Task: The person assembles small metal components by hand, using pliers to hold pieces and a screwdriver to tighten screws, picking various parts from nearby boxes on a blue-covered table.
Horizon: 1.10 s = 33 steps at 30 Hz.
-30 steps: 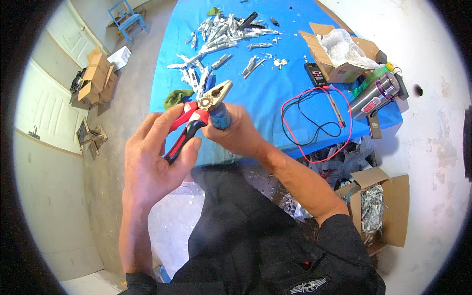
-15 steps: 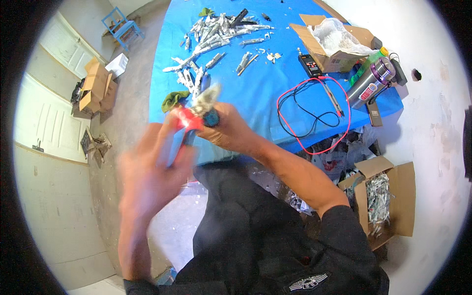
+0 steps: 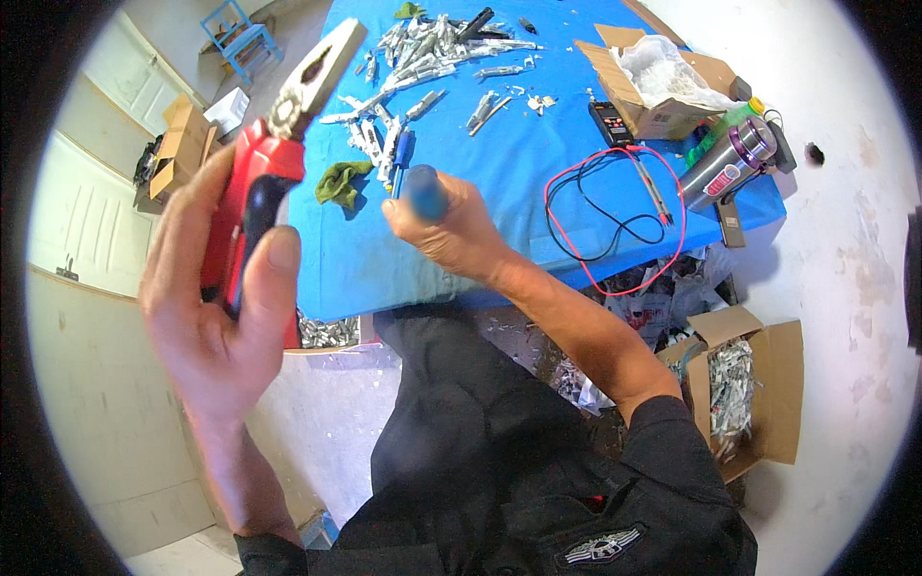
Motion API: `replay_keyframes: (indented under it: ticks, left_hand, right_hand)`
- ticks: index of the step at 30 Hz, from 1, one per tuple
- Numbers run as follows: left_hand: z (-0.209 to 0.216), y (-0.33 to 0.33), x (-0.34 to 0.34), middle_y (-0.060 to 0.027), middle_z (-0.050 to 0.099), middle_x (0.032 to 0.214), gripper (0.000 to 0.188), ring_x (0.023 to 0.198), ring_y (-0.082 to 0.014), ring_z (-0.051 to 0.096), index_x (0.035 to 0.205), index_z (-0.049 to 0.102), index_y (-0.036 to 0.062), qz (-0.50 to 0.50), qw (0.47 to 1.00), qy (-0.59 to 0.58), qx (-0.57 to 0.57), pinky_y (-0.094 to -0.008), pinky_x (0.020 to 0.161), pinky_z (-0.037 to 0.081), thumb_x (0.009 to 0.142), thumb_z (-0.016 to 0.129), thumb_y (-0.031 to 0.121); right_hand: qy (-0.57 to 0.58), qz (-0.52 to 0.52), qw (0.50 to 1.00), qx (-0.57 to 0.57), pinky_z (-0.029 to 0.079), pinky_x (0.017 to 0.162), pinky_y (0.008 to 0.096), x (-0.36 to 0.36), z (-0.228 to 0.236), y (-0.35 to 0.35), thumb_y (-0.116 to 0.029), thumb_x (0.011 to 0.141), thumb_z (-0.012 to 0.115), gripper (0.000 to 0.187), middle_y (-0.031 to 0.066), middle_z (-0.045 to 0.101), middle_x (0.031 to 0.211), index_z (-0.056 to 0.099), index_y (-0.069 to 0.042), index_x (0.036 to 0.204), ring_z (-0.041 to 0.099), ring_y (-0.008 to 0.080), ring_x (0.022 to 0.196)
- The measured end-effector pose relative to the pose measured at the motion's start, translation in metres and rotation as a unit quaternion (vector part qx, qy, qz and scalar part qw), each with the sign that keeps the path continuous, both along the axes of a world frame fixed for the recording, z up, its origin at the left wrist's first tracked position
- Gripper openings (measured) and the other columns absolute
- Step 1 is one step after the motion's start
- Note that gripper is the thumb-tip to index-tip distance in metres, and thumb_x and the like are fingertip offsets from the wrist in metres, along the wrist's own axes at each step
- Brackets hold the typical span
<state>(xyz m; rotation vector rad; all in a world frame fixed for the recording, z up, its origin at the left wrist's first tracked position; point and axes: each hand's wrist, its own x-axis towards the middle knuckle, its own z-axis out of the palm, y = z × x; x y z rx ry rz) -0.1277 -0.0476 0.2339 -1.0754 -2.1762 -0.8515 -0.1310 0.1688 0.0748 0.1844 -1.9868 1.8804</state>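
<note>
Pliers [image 3: 272, 152] with red-and-black grips are up in the left hand [image 3: 216, 350], held in the air off the left edge of the table, nose angled up and to the right. The left fingers are wrapped along one side of the handles with the thumb on the other, so they're clamped on the tool. The tips of the jaws look to be together, with a small gap nearer the pivot.

Right hand [image 3: 461, 235] is closed around a chunky blue handle [image 3: 424, 195], round end facing the camera, over the near edge of the blue cloth [image 3: 519, 221]. Whatever is on the far end of that handle can't be made out. Just past the thumb there's a slim blue tool [image 3: 402, 149] lying on the cloth; can't tell if the thumb touches it.

A crumpled green rag [image 3: 342, 185] sits left of that, and beyond is a messy pile of silvery pieces [image 3: 423, 53]. Over to the right: a black meter [image 3: 609, 123] with red and black leads [image 3: 583, 267], an open cardboard box [image 3: 663, 120] with a plastic bag [image 3: 667, 77] in it, and a steel flask [image 3: 720, 171] leaning at an angle.
</note>
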Motion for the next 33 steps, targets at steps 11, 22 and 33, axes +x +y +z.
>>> replay_keyframes:
  ticks: [11,22,33]
  left_hand:
    - [0.012,-0.011,0.01,-0.0098,0.074,0.123,0.049,0.1,-0.0154,0.065,0.147,0.065,0.0019,0.079,0.977,-0.074,0.185,-0.0273,0.089,0.052,0.104,0.066,0.026]
    - [-0.028,0.005,-0.002,-0.0143,0.07,0.098,0.053,0.082,-0.02,0.065,0.133,0.069,-0.0062,0.019,0.999,-0.028,-0.004,-0.0324,0.074,0.052,0.092,0.078,0.025]
    - [-0.159,-0.044,-0.024,-0.006,0.073,0.105,0.046,0.091,-0.0118,0.064,0.136,0.07,-0.003,0.138,0.929,-0.343,-0.013,-0.0297,0.082,0.052,0.099,0.077,0.023]
  right_hand:
    - [0.002,0.014,1.0,0.004,0.051,0.072,0.032,0.002,0.002,0.0,-0.018,0.098,0.076,0.017,-0.0001,0.063,0.082,0.069,-0.004,0.104,0.052,0.0073,0.08]
    - [0.044,-0.023,0.998,0.029,0.048,0.065,0.0303,-0.005,-0.017,0.008,-0.018,0.097,0.079,0.017,-0.0054,0.058,0.079,0.067,-0.004,0.099,0.051,0.0053,0.076]
    - [-0.149,-0.108,0.983,-0.011,0.047,0.059,0.0323,0.058,0.015,0.085,-0.021,0.094,0.084,0.026,-0.0048,0.061,0.072,0.064,-0.009,0.082,0.059,0.0071,0.064]
